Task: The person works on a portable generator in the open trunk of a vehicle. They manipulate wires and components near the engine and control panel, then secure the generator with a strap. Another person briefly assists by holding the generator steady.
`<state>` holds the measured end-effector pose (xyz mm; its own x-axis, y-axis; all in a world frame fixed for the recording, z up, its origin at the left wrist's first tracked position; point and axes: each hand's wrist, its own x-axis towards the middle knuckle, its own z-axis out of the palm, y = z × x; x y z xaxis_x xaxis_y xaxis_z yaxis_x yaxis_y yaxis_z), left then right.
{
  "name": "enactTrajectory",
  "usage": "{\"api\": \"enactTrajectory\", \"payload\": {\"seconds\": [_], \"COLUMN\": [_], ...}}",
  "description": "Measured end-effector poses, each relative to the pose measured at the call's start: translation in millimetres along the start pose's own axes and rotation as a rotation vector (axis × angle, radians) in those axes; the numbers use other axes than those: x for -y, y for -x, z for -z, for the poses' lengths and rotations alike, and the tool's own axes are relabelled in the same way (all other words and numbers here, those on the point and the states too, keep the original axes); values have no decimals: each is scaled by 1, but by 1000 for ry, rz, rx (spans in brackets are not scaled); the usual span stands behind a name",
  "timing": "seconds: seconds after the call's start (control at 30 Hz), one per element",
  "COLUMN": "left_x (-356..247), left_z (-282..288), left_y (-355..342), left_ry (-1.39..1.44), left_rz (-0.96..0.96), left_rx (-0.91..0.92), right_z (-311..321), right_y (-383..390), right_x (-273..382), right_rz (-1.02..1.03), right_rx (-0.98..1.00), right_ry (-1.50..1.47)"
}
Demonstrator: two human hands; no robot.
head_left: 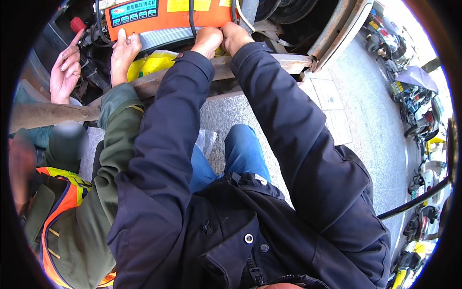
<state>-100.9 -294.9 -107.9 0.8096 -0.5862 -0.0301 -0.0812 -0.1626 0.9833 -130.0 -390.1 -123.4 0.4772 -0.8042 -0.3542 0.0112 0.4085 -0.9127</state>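
An orange machine (168,21), which looks like a pressure washer, has a blue label on its front and a ribbed grey base (166,37). My left hand (209,41) is at its lower edge, close beside the base. My right hand (235,37) sits next to it, just right of the black cable on the front. Both sets of my fingers are hidden from view, so what they hold does not show. A yellow plastic bag (153,65) lies below the base, behind a worn rail (219,71).
On my left, a person in an olive sleeve has one hand (126,52) at the machine's lower left corner and the other (66,74) stretched toward a red knob (77,24). Parked scooters (423,103) line the right. A black cable (414,200) hangs at right.
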Motion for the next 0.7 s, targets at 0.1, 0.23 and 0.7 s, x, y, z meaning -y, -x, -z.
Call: {"api": "enactTrajectory", "payload": {"seconds": [0.1, 0.23, 0.7], "left_x": [-6, 11, -29], "left_z": [-33, -6, -33], "left_y": [3, -14, 25], "left_ry": [-83, -101, 98], "left_rz": [-24, -40, 110], "left_rx": [53, 29, 99], "right_z": [20, -8, 66], "right_y": [-56, -14, -26], "right_x": [-3, -9, 27], "right_rz": [-63, -74, -104], "right_rx": [-78, 63, 314], "right_ry": [-129, -382, 360]}}
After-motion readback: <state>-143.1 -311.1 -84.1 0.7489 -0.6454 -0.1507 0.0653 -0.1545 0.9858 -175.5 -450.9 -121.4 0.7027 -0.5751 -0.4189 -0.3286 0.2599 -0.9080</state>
